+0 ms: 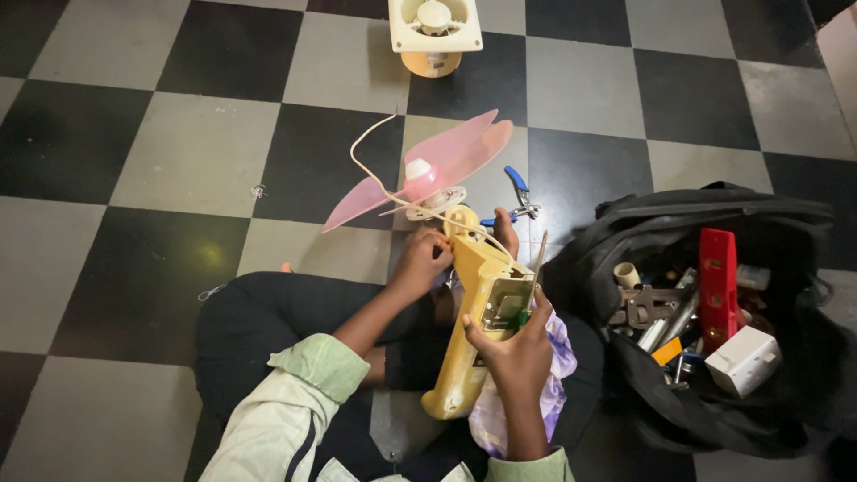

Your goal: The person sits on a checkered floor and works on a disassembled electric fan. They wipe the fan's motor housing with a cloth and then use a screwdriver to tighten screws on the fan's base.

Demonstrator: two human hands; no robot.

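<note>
A yellow fan body (468,330) lies across my lap, its back opened. At its far end sit translucent pink blades (446,162) with a white hub. A white cord (370,174) loops off the top. My left hand (420,261) grips the upper part of the yellow body near the motor. My right hand (513,348) holds a green-handled screwdriver (533,284) with the shaft pointing up, resting against the opened compartment. A pale purple cloth (546,393) lies under the right hand.
A black tool bag (714,232) stands open at the right, holding a red tool, a white box, metal tools. Blue-handled pliers (516,192) lie on the checkered floor beyond the fan. A cream exhaust fan unit (435,31) sits at the top.
</note>
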